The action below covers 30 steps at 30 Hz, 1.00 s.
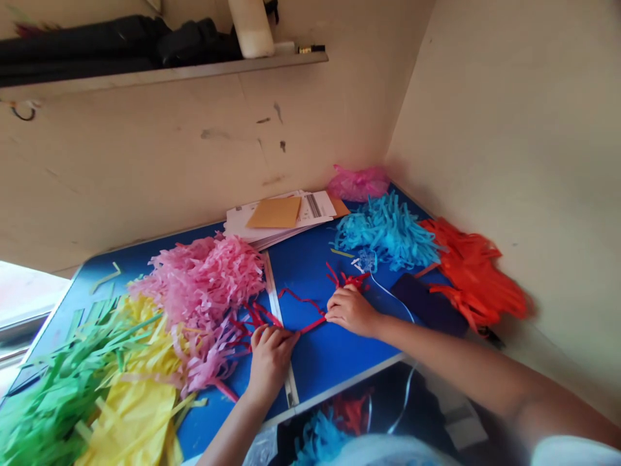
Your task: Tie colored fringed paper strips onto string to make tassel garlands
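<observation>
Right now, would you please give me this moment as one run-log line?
left hand: holds red paper strips | right hand: holds same strips | beside: pink shredded paper | surface: blue table

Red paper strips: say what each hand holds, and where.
The left hand and right hand pinch one red paper strip, a taut stretch running between their fingertips.

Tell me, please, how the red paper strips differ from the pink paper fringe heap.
The red paper strips are deep red, the pink paper fringe heap pale pink. The strips lie thin and sparse between the left hand and right hand; the heap is thick and bushy. Both are cut paper on the blue table.
</observation>
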Each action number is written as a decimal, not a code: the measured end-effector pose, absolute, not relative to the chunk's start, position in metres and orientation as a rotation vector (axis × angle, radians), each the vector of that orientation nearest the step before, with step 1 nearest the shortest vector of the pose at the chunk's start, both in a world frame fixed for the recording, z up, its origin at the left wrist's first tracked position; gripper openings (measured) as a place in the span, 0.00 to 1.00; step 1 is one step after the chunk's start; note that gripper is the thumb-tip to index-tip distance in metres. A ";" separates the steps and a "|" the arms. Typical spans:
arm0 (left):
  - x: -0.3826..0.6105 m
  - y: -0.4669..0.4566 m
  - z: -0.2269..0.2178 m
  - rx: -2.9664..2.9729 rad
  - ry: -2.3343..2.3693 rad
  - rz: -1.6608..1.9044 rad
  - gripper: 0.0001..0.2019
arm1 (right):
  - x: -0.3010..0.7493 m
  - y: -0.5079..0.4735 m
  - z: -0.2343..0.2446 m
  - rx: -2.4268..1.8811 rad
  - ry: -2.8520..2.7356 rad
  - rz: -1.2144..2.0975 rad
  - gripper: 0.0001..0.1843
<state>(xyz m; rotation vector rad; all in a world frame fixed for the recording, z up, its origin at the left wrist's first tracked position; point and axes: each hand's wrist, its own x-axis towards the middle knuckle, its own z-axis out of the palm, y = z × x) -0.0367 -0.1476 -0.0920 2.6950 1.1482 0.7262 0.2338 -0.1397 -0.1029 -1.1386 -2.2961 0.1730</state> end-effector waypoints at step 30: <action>-0.007 -0.147 -0.069 2.862 1.153 0.487 0.18 | 0.202 -0.140 -0.062 -1.089 -2.724 -0.038 0.10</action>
